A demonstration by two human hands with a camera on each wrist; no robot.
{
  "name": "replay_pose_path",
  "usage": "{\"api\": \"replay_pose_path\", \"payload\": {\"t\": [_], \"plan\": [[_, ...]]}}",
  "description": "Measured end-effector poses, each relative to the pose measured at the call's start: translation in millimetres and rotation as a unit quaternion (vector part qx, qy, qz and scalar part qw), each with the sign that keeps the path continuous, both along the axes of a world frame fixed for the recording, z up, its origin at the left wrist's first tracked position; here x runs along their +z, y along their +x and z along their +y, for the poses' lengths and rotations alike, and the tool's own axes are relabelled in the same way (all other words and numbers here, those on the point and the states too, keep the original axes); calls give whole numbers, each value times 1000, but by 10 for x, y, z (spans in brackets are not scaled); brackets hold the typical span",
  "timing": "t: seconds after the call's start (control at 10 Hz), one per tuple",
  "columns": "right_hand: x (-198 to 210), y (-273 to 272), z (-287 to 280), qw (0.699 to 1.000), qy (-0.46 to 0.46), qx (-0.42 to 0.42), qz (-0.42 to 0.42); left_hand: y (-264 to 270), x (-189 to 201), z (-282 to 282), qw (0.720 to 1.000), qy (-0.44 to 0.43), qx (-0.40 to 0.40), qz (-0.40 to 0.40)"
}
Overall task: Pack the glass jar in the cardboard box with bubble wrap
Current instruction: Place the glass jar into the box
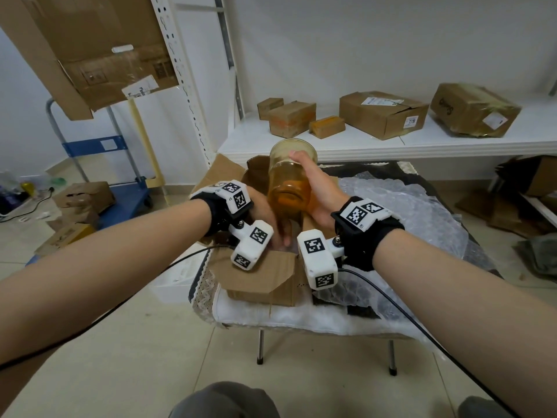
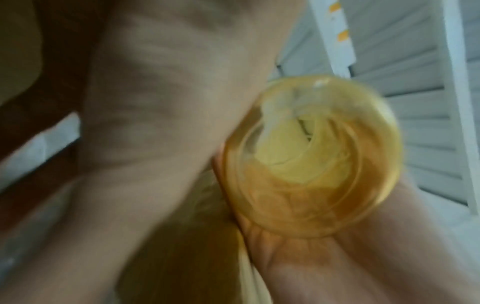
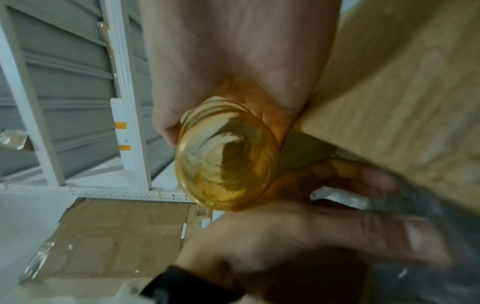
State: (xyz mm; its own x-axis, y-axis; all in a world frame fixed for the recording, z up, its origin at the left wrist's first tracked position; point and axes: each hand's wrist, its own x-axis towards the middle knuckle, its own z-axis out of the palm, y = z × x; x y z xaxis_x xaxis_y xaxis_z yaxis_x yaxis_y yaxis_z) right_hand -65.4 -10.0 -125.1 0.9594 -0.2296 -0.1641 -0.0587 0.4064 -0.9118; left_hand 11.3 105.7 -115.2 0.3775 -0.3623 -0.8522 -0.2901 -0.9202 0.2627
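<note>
An amber glass jar (image 1: 290, 182) hangs tilted over the open cardboard box (image 1: 259, 276) on a small table. My right hand (image 1: 303, 165) grips the jar from its right side, thumb across the top. In the right wrist view the right hand (image 3: 233, 67) wraps the jar (image 3: 228, 160). My left hand (image 1: 265, 212) is just below and left of the jar, and its fingers stretch down into the box; the left hand (image 3: 285, 236) looks blurred and holds nothing that I can see. Clear bubble wrap (image 1: 407, 212) lies crumpled to the right of the box. The left wrist view shows the jar (image 2: 311, 160) end-on.
The table (image 1: 271, 318) is covered by a white cloth. Behind it a white shelf (image 1: 391, 146) carries several cardboard parcels. A blue trolley (image 1: 126, 194) and loose boxes stand on the tiled floor at left. A box flap (image 3: 389, 92) rises beside the right hand.
</note>
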Motion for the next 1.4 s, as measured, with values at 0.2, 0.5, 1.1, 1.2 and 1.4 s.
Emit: {"api": "replay_pose_path", "payload": {"t": [0.2,0.5,1.1,1.2,1.4], "plan": [[-10,-10,-10,999,2,-32,8,-23,-9,120,989,26,-94,113],[17,2,38,999,-36,-8,8,160,-499,331,924,241,-228,-191],[98,58,195,986,-142,-57,66,-61,405,313,942,102,-269,-174],[77,101,320,964,-238,-74,94,87,535,400,930,55,-256,-257],[64,154,445,904,-384,-62,175,356,571,358,914,6,-247,-323]]}}
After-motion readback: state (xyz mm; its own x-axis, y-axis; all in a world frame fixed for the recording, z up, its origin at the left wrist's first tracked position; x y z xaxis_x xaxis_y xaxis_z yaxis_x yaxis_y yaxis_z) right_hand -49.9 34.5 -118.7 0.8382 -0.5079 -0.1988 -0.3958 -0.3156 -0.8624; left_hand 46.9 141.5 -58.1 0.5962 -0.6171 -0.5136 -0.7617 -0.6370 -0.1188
